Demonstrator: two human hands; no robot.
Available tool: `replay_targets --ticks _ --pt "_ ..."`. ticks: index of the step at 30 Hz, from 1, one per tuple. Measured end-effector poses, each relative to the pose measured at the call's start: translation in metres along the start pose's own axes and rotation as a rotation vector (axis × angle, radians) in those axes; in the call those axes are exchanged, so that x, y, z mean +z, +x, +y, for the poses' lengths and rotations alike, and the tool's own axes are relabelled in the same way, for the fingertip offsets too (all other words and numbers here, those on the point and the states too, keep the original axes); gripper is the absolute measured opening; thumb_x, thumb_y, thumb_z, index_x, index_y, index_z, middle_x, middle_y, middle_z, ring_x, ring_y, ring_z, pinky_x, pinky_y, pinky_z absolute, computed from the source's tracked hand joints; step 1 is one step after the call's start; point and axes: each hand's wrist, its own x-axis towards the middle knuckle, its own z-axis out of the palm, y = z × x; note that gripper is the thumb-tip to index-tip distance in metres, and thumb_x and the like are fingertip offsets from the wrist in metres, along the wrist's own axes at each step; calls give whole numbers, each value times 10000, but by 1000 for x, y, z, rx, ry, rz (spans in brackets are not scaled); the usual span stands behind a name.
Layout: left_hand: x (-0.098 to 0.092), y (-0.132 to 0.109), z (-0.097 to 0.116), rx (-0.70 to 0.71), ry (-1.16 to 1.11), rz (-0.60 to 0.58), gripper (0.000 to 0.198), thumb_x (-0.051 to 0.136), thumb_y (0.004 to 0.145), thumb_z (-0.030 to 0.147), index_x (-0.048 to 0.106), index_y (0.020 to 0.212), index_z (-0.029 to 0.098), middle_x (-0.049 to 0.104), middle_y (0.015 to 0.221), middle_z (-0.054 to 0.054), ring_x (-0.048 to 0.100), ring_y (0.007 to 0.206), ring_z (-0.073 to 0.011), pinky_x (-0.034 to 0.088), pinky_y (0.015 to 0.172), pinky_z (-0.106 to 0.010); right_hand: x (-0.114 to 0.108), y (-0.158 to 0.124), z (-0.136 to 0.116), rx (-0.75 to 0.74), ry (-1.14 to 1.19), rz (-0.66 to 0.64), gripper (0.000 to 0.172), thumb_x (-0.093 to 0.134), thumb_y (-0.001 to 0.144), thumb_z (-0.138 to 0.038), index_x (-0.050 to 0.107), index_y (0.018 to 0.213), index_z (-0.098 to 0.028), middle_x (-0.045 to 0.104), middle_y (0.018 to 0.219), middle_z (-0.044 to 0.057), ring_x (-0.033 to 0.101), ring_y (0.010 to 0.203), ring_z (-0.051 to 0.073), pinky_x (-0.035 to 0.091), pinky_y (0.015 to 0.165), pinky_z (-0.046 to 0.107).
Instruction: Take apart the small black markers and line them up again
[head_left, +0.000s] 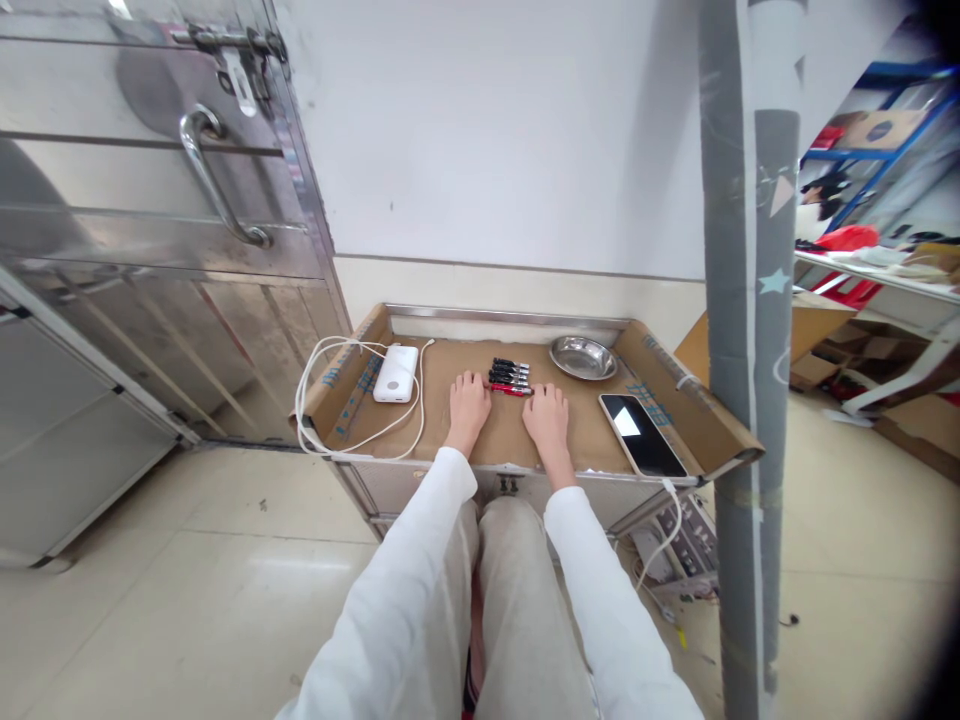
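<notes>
Pens (pixel 504 377) lie in a parallel row at frame centre on the worktop (pixel 510 437), apparently grouped within reach of both hands. Left hand (pixel 470 405) and right hand (pixel 547 415) flank the row. Fingers: slightly curled, close together, pinching nothing visible; pen contact cannot be confirmed.

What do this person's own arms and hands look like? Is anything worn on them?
The left sleeve and right sleeve are both white, long and plain, reaching nearly to the wrists, with soft creases and no print that I can see. The left hand and right hand are ungloved, and no watch shows. Anything as small as a ring is hard to make out.
</notes>
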Motion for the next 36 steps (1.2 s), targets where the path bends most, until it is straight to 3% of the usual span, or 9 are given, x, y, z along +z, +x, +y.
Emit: replay_targets --ticks 10,14,17,25,36 --pt "4 2 -2 29 -52 28 156 390 874 127 534 934 143 573 962 -117 517 946 -236 405 838 -369 1 1 0 0 53 71 231 400 822 -110 533 1011 -114 583 958 147 492 924 249 339 775 339" --pt "5 4 -2 218 -199 21 166 382 865 96 526 906 170 572 921 -70 522 900 -192 418 844 -324 -3 3 -1 -26 102 105 194 402 826 -114 524 976 -135 563 952 119 484 893 229 338 779 327" --pt "7 4 -1 299 -188 -2 174 390 859 96 533 919 174 565 926 -70 520 886 -196 422 841 -329 -6 3 -2 -117 103 80 171 401 832 -116 540 922 -159 551 936 99 478 888 223 336 777 321" --pt "7 2 1 272 -57 -50 117 469 885 228 532 960 163 551 963 -85 522 931 -219 417 840 -350 -2 4 -1 -211 119 -2 209 387 847 -111 561 955 -157 581 933 93 477 913 215 336 808 319" --pt "1 1 5 256 20 -58 102 491 893 258 534 934 174 575 956 -88 531 940 -224 398 829 -347 -9 0 -4 -165 27 -11 200 414 867 -165 560 1002 -172 561 963 97 469 936 215 322 798 312"
